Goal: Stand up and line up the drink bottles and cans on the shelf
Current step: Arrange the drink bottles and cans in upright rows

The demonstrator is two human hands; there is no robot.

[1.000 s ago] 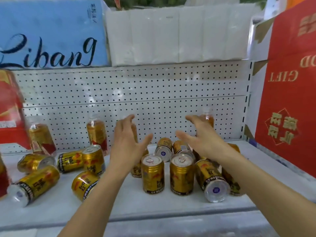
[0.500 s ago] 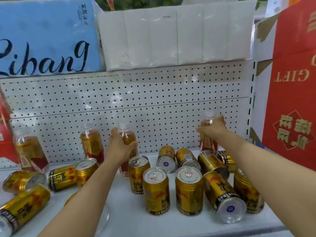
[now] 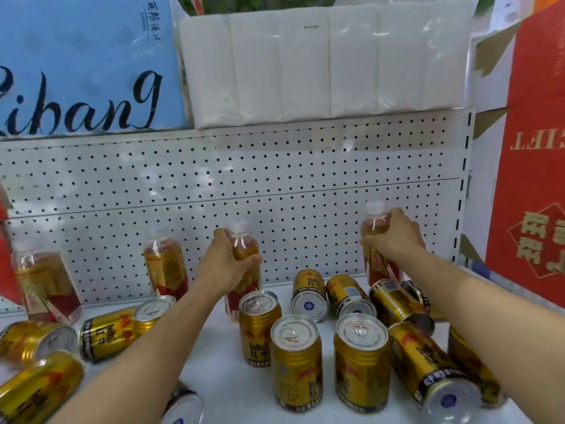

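Gold cans are crowding the white shelf [image 3: 244, 390], many lying on their sides, three standing at about 6 o'clock: front-left can [image 3: 259, 328], middle can [image 3: 296, 362], front-right can [image 3: 362, 361]. Risk first: both forearms are reaching over this cluster, so, as a judgement, dragging either bottle forward or sideways is likely knocking the standing cans or setting the tipped ones rolling; the tipped can [image 3: 435, 367] at 4 o'clock is lying next to the right forearm and near the front edge, looking likely to roll off if bumped. Bottles are tall and narrow, so a quick shove could be toppling them against the pegboard [image 3: 275, 185].

Grip: left hand [image 3: 224, 266] is wrapping fingers and thumb round the upper body of the centre bottle [image 3: 244, 249], clamped on it; bottle is standing roughly upright at 12 o'clock, base behind the front-left can. Right hand [image 3: 393, 237] is curling round the shoulder of the right bottle [image 3: 377, 261] at 2 o'clock, clamped too, bottle upright near the back panel. Two more bottles are standing at 10 o'clock: one [image 3: 165, 264] just left of the left hand, another [image 3: 46, 283] tilting, further left. Lining up is looking far from finished.
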